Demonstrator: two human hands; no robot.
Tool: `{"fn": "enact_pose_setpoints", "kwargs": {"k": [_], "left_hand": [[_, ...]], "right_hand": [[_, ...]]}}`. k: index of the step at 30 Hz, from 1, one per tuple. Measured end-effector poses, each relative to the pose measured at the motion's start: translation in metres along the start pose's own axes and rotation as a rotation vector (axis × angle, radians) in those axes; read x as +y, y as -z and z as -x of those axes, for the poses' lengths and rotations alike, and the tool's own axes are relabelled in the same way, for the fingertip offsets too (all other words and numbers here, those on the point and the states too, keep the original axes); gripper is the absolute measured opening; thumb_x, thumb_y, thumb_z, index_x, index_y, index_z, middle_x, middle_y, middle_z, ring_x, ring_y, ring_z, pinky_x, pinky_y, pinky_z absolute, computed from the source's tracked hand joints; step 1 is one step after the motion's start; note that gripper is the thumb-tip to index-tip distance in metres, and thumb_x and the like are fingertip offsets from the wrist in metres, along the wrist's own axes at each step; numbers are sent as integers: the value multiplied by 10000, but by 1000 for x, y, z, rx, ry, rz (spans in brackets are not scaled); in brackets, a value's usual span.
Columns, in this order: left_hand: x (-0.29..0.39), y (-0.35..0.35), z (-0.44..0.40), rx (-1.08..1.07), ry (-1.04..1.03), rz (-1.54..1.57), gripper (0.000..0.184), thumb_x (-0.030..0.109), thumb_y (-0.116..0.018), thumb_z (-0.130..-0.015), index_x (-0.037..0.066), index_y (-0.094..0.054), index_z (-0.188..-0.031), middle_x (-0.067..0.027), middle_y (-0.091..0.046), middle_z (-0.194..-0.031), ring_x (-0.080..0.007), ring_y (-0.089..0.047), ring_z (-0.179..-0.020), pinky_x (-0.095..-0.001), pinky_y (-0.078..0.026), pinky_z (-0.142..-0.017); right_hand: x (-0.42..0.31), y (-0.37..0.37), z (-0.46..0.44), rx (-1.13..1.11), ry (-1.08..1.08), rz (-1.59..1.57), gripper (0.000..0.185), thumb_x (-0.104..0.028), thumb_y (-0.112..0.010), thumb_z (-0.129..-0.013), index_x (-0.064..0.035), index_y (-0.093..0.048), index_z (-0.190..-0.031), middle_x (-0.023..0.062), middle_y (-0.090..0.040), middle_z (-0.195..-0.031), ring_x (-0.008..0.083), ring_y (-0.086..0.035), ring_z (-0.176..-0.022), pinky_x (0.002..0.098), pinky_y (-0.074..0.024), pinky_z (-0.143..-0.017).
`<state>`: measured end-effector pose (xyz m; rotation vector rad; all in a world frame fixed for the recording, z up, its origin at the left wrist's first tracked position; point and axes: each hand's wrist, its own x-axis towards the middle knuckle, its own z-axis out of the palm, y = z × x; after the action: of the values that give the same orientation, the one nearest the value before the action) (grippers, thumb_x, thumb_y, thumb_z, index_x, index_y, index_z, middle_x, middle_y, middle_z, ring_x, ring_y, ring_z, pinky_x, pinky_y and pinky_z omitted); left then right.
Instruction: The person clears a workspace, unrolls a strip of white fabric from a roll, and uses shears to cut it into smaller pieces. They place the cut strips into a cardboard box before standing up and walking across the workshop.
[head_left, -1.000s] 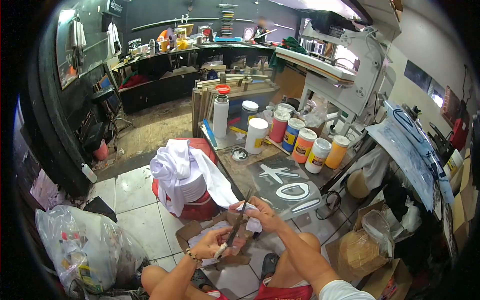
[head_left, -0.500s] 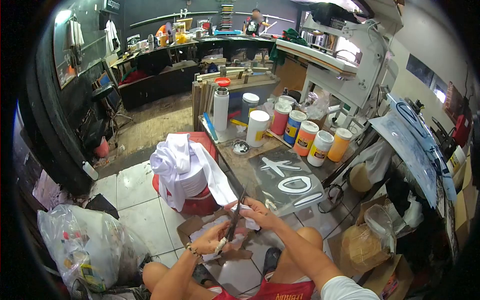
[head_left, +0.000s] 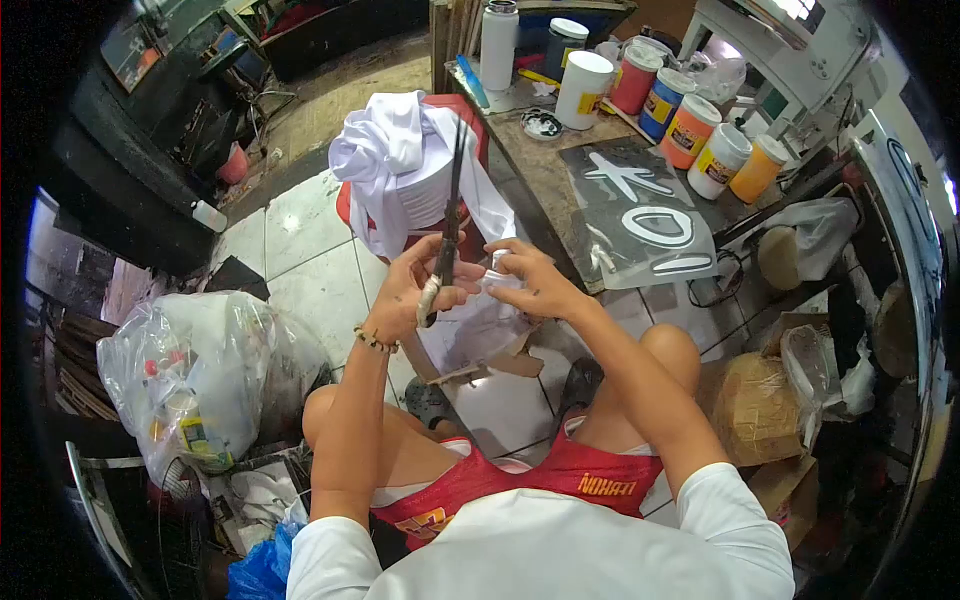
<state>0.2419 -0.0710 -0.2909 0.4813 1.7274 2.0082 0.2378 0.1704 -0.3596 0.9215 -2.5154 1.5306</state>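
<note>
- White short-sleeved shirt (head_left: 560,550).
- Red shorts (head_left: 545,482), white-trimmed, with yellow lettering (head_left: 607,487).
- Bracelet (head_left: 376,341) of light and dark beads, left wrist (head_left: 372,327).
- Dark shoes (head_left: 430,402) with small holes.

Both hands raised in front of the torso, close together, fingers bent.
Left forearm (head_left: 352,430) is held nearly upright in the head view, with the left wrist (head_left: 380,335) fairly straight; the left hand (head_left: 412,288) is turned palm inward, its fingers bent and pointed toward the other hand, in a loose grip. Right forearm (head_left: 645,385) is angled inward from the elbow, and the right wrist (head_left: 580,308) is kept roughly in line with it. The right hand (head_left: 538,285) is seen from the back, index finger reached across and thumb set below it. The hands are held at similar height, both elbows bent.
</note>
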Motion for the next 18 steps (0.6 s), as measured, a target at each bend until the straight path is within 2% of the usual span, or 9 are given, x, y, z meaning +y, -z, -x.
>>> {"fn": "enact_pose_setpoints", "kwargs": {"k": [5, 7, 8, 9, 11, 12, 14, 17, 18], "left_hand": [[-3, 9, 2, 68, -23, 41, 691, 42, -761, -757, -2, -444, -1370, -188, -683, -1112, -242, -705, -960, -329, -572, -830], [-2, 8, 2, 110, -54, 40, 717, 21, -778, -732, 20, -450, -1370, -174, -692, -1081, -232, -703, -952, -293, -559, -787], [1, 6, 3, 128, -55, 18, 699, 26, -785, -732, 18, -470, -1355, -165, -695, -1070, -228, -702, -956, -292, -560, -787], [0, 5, 3, 127, -50, 15, 699, 26, -785, -732, 18, -470, -1355, -165, -695, -1070, -228, -702, -956, -292, -560, -787], [0, 6, 3, 161, -58, -23, 692, 69, -754, -749, 3, -460, -1372, -169, -689, -1093, -214, -703, -934, -303, -555, -830], [-2, 8, 2, 160, -66, -27, 692, 69, -754, -749, 3, -460, -1372, -169, -689, -1093, -214, -703, -934, -303, -555, -830], [-6, 11, 5, 135, 4, -69, 701, 71, -756, -752, 13, -458, -1384, -150, -692, -1076, -203, -700, -926, -298, -550, -830], [-10, 4, 7, -26, 101, -19, 724, 97, -775, -754, 17, -448, -1395, -141, -690, -1072, -203, -692, -941, -308, -544, -842], [-16, 1, 6, -32, 93, -15, 724, 97, -775, -754, 17, -448, -1395, -141, -690, -1072, -203, -692, -941, -308, -544, -842]], "right_hand": [[27, -29, -13, 30, 35, 50, 326, -226, -810, -779, 5, -605, -884, 174, -510, -1332, 325, -587, -1132, 416, -476, -921], [31, -33, -13, -12, -39, 56, 385, -312, -806, -781, -2, -651, -949, 221, -498, -1344, 369, -588, -1131, 424, -478, -912], [31, -36, -15, 30, 5, 27, 452, -358, -804, -788, -11, -657, -1039, 215, -558, -1249, 332, -629, -1023, 394, -502, -853], [32, -36, -14, 33, 3, 23, 452, -358, -804, -788, -11, -657, -1039, 215, -558, -1249, 332, -629, -1023, 394, -502, -853], [7, -24, -22, 113, -226, -69, 456, -351, -796, -801, -6, -629, -1048, 177, -622, -1106, 262, -643, -864, 363, -518, -778], [0, -17, -26, 115, -218, -66, 456, -351, -796, -801, -6, -629, -1048, 177, -622, -1106, 262, -643, -864, 363, -518, -778], [-4, -1, -23, 328, -435, -278, 391, -269, -766, -842, -20, -568, -1068, 134, -652, -973, 190, -614, -762, 316, -513, -704], [8, 28, -19, 592, -264, -508, 283, -144, -684, -898, -51, -498, -1090, 126, -661, -975, 137, -601, -750, 278, -502, -685], [11, 40, -13, 594, -261, -497, 283, -144, -684, -898, -51, -498, -1090, 126, -661, -975, 137, -601, -750, 278, -502, -685]]}}
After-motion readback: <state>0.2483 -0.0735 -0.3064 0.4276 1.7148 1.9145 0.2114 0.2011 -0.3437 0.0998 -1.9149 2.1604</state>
